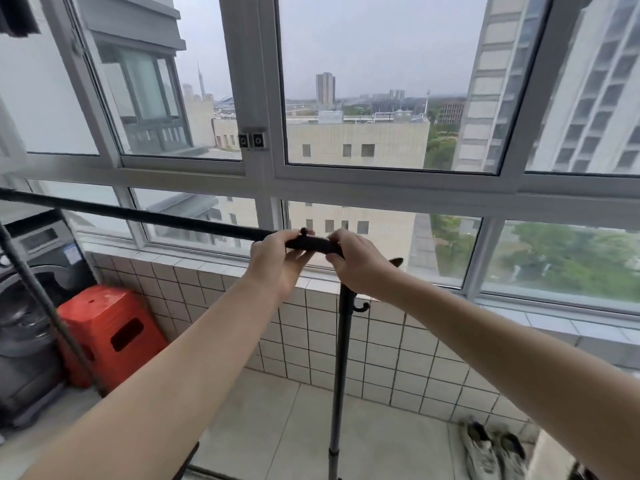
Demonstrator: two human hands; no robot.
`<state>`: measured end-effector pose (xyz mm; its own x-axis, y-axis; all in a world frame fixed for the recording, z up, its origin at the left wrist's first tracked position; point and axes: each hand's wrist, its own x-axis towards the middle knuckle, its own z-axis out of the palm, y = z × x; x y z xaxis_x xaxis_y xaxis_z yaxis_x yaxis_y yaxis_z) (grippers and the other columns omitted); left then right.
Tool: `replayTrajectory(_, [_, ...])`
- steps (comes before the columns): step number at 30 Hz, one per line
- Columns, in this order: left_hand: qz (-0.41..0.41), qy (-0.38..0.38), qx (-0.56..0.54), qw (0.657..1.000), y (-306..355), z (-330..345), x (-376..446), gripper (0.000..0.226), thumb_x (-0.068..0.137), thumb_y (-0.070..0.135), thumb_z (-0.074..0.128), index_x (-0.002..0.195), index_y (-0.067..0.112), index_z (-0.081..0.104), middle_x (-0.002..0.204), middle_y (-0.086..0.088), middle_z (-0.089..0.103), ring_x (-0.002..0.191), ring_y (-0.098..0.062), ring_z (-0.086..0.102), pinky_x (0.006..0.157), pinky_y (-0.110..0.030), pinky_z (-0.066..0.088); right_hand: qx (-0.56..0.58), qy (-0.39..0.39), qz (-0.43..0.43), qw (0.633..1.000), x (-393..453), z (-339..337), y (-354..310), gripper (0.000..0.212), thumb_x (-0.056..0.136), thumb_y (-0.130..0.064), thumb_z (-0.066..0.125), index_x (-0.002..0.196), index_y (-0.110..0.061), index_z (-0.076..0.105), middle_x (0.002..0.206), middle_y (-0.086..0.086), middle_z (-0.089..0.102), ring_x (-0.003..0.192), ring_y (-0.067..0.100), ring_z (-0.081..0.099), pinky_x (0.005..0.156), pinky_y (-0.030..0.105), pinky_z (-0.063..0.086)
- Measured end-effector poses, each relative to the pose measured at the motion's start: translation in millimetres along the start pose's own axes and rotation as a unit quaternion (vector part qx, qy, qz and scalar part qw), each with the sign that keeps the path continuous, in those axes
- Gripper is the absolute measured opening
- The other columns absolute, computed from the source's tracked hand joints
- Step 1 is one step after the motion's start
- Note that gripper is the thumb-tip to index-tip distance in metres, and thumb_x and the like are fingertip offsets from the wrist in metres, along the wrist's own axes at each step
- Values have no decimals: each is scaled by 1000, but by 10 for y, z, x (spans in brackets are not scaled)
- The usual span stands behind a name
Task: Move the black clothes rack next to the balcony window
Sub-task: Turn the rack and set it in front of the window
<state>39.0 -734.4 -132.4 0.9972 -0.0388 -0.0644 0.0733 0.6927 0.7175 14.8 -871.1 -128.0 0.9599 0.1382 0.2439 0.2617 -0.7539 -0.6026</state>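
Both hands were up on the black clothes rack, right at its near corner by the balcony window. The left hand had its fingers curled closed around the top bar, just left of the corner joint, and the right hand was wrapped tight over the joint itself, where the upright pole dropped away to the floor. A small hook stuck out from that pole just under the right wrist. The top bar ran off to the left, level with the lower window frame, and the rack's far upright slanted down past the washing machine. The rack stood just in front of the tiled sill wall, near the glass. A red plastic stool sat in the corner beside the washer, and a pair of sneakers lay on the floor tiles to the right of the pole.
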Motion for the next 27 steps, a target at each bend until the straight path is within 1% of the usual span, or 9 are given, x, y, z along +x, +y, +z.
replayTrajectory(3, [-14, -24, -3, 1000, -252, 269, 196, 14, 88, -10, 48, 102, -6, 49, 90, -23, 57, 87, -32, 64, 71, -41, 59, -9, 17, 11, 1000, 93, -238, 336, 22, 97, -12, 49, 118, -7, 51, 111, 14, 58, 88, 22, 48, 74, 29, 35])
replayTrajectory(7, [-13, -22, -26, 999, -556, 583, 452, 25, 87, -15, 48, 109, -5, 43, 91, -23, 54, 83, -32, 62, 77, -44, 57, -26, 44, 20, 999, 228, -456, 694, 24, 96, -10, 51, 119, -4, 52, 113, 16, 60, 89, 23, 47, 76, 29, 34])
replayTrajectory(10, [-33, -6, -53, 998, -748, 781, 694, 32, 87, -16, 47, 117, -5, 42, 98, -22, 53, 84, -30, 61, 81, -46, 55, -34, 68, 20, 997, 357, -564, 946, 23, 96, -8, 50, 118, -2, 54, 110, 18, 62, 93, 28, 53, 75, 27, 33])
replayTrajectory(11, [-42, -4, -68, 997, -806, 856, 797, 32, 88, -17, 46, 116, -4, 42, 96, -20, 54, 85, -30, 60, 85, -47, 53, -36, 78, 19, 996, 418, -595, 1031, 22, 96, -8, 49, 117, -2, 54, 108, 18, 62, 94, 28, 54, 74, 26, 33])
replayTrajectory(13, [-59, 0, -98, 993, -897, 986, 960, 27, 88, -18, 44, 106, 3, 42, 92, -18, 55, 86, -29, 58, 92, -47, 50, -39, 95, 18, 995, 533, -645, 1174, 22, 96, -7, 49, 116, -1, 55, 107, 19, 62, 94, 28, 55, 72, 24, 32])
replayTrajectory(16, [-76, -9, -125, 989, -1016, 1183, 1206, 24, 88, -18, 44, 96, 5, 43, 89, -18, 55, 89, -30, 57, 91, -45, 49, -51, 119, 17, 991, 774, -747, 1406, 21, 95, -7, 50, 115, -2, 55, 106, 18, 61, 95, 29, 55, 73, 25, 32])
replayTrajectory(19, [-64, -10, -125, 990, -1151, 1342, 1402, 27, 88, -17, 46, 103, 5, 42, 89, -18, 54, 88, -30, 57, 94, -45, 49, -66, 139, 16, 988, 930, -852, 1603, 21, 95, -6, 50, 115, -2, 56, 106, 18, 62, 94, 28, 56, 71, 21, 30])
replayTrajectory(23, [-60, -17, -118, 991, -1346, 1578, 1628, 25, 88, -16, 48, 104, 4, 44, 86, -17, 56, 92, -30, 57, 98, -48, 48, -74, 151, 7, 986, 1107, -1022, 1876, 24, 95, -5, 49, 119, -2, 54, 112, 18, 62, 103, 29, 57, 84, 26, 39])
replayTrajectory(27, [-66, -17, -126, 990, -1548, 1812, 1862, 26, 88, -15, 48, 105, 4, 43, 91, -20, 57, 94, -32, 58, 98, -48, 48, -76, 150, 6, 986, 1291, -1229, 2188, 25, 96, -5, 49, 120, -1, 53, 114, 18, 61, 104, 29, 57, 86, 27, 40])
